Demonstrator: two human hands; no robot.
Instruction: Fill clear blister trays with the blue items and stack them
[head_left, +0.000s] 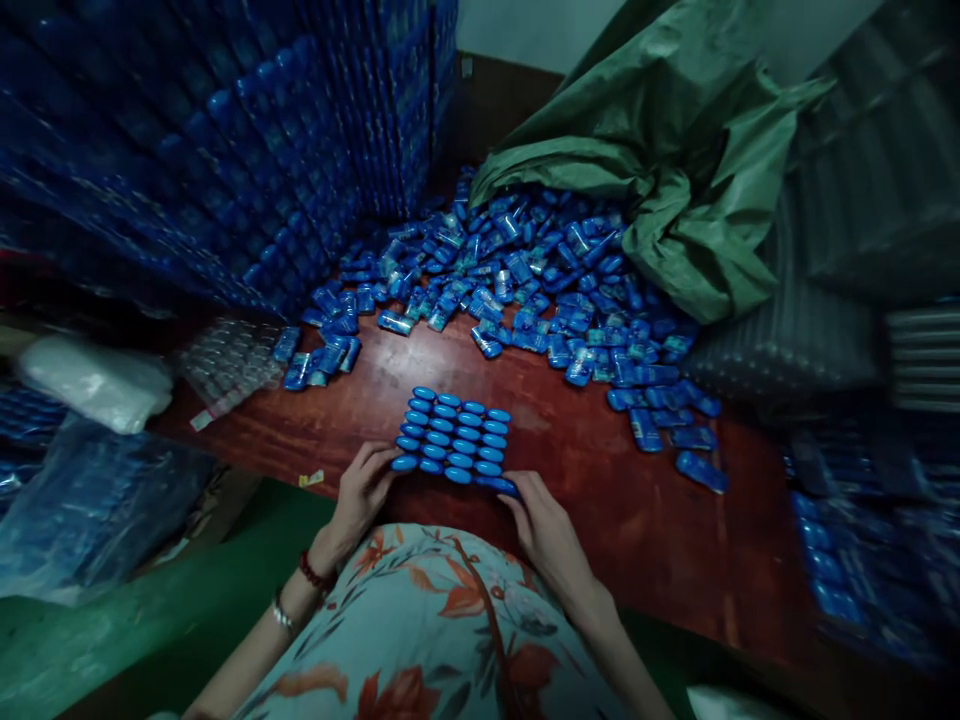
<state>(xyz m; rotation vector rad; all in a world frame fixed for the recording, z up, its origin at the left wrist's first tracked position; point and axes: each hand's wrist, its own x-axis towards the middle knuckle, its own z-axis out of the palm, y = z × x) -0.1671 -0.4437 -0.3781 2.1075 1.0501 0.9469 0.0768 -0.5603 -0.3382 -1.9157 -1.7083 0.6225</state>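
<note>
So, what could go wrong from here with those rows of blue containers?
The blue container at the right hand could knock the front row, since the block of containers is packed tightly and seems to stand on end. The left hand, at the front left corner, might push the rows askew. The loose pile might slide if the green sheet draped against it shifts.
</note>
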